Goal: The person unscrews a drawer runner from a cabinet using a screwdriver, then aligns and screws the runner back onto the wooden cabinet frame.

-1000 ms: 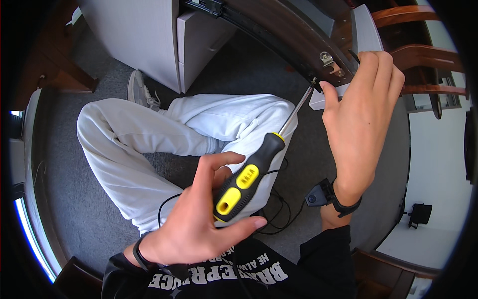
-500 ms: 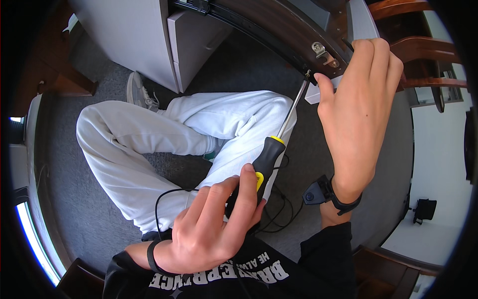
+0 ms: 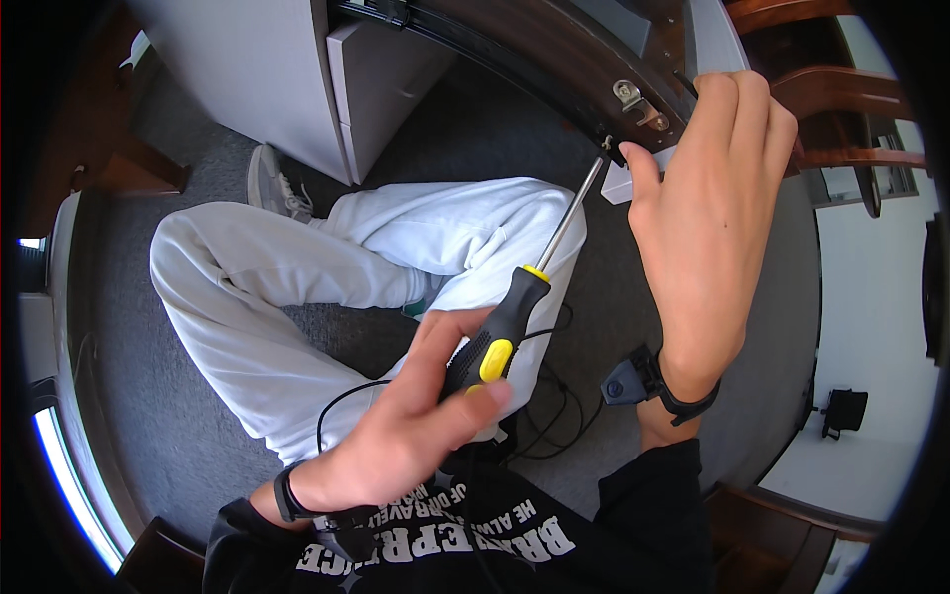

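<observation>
My left hand is closed round the black-and-yellow handle of a screwdriver, thumb along its side. The metal shaft slants up and right, and its tip is just below a small screw at the end of a black metal rail. My right hand grips the corner of a dark brown furniture panel, fingers over the far side and thumb near the screw. Beside that thumb a silver metal bracket is fixed to the panel.
A pale grey cabinet stands at the upper left, with a drawer unit beside it. My crossed legs in white trousers fill the middle. Black cables lie on the grey carpet. Dark wooden chair parts are at the upper right.
The screwdriver has drawn back slightly from the screw, toward me. My left hand has turned round the handle, so its yellow inlay faces up. The right hand has hardly moved.
</observation>
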The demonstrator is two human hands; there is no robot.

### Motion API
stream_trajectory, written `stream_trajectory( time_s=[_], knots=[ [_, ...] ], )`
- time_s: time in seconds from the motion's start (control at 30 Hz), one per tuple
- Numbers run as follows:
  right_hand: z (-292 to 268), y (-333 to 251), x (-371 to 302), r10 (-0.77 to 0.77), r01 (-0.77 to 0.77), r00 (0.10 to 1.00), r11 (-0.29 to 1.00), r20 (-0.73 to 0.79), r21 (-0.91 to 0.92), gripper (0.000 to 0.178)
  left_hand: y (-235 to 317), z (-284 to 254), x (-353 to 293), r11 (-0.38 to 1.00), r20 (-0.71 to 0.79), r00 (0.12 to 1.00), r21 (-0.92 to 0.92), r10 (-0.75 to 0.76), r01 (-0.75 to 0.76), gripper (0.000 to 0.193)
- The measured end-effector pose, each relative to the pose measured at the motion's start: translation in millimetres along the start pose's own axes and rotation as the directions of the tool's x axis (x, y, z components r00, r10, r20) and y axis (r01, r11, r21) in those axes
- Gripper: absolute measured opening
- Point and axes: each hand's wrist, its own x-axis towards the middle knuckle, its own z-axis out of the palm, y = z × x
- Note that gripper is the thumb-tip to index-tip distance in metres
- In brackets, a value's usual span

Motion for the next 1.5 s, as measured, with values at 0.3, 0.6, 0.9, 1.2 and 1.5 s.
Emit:
stream_trajectory(
  time_s=[0.3, 0.6, 0.9, 1.2, 1.5],
  knots=[
    [2.2, -0.5, 1.4, 0.003, -0.003, 1.000, 1.000, -0.009, 0.001, 0.055, -11.0, 15.4, 0.5, 0.082, 0.104, 0.624, 0.961, 0.774, -0.263, 0.064],
    [17.4, 16.1, 0.8, -0.168, 0.148, 0.983, 0.964, -0.073, -0.222, 0.056, 15.1, 9.4, -5.2, 0.986, -0.112, 0.982, -0.052, 0.154, -0.160, 0.059],
    [2.3, -0.6, 0.7, 0.016, -0.016, 1.000, 1.000, -0.002, -0.002, 0.056, 6.3, 11.3, -10.0, 0.375, -0.013, 0.776, 0.880, 0.631, -0.291, 0.076],
    [3.4, 0.4, 1.8, 0.016, -0.016, 1.000, 1.000, 0.000, -0.004, 0.055, 5.7, 9.0, -11.5, 0.270, 0.053, 0.752, 0.915, 0.657, -0.300, 0.055],
    [2.1, 0.9, -0.8, 0.007, -0.007, 1.000, 1.000, 0.004, -0.003, 0.055, 16.4, -8.6, -6.2, 0.788, -0.045, 0.907, 0.515, 0.418, -0.338, 0.070]
  ],
)
